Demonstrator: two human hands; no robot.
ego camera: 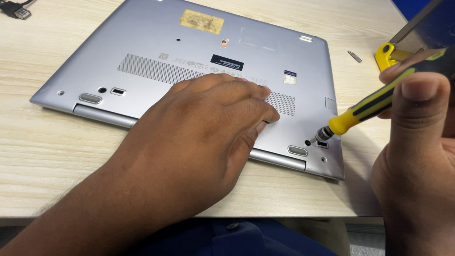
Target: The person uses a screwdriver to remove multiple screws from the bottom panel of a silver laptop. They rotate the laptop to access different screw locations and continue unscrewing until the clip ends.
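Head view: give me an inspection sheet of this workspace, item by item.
Surface: light wood-grain table, front edge in view.
Job's things: silver laptop lying bottom up, vent grille and rubber feet showing; yellow and black screwdriver with its tip at a screw hole near the laptop's front right corner.
Clutter: small metal bit lying loose; yellow tool at the right edge, partly hidden.
Grippers: left hand pressed flat on the laptop base; right hand gripping the screwdriver handle.
Cables: black plug and cord at the top left corner.
Surroundings: blue clothing below the table edge; a blue surface at top right.
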